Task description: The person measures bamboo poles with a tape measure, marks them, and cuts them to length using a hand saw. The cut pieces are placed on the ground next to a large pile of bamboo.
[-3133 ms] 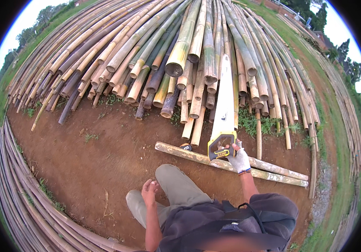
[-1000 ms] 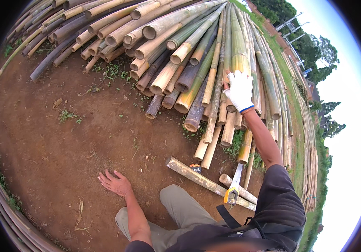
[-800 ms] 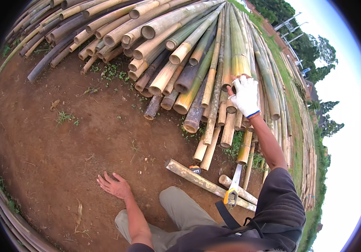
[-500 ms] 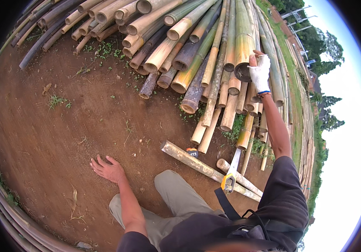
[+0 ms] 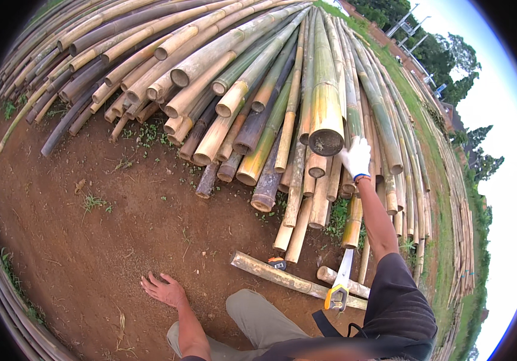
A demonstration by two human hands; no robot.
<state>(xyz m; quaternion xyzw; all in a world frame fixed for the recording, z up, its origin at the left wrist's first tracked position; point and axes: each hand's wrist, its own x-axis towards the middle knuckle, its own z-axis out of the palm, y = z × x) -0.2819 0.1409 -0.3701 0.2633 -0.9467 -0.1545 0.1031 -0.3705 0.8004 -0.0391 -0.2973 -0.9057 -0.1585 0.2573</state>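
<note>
Your gloved right hand (image 5: 355, 156) grips the end of a thick bamboo pole (image 5: 325, 114) in the stack, while your bare left hand (image 5: 163, 289) rests spread open on the dirt (image 5: 108, 240).

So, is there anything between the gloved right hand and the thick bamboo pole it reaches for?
Nothing visible. The right hand already rests against the thick bamboo pole near its open cut end, atop the stack. The left hand is flat on the dirt.

Colours: bamboo stack and hand tools

Bamboo poles (image 5: 258, 90): tan, yellow, green, some dark brown. Right hand (image 5: 356, 157): white glove, blue cuff band. Saw (image 5: 339, 283) at 5 o'clock: yellow-black handle, pale blade. Soil (image 5: 90, 240): reddish-brown. Trousers (image 5: 258, 319): khaki. Sleeve (image 5: 400, 295): black.
</note>
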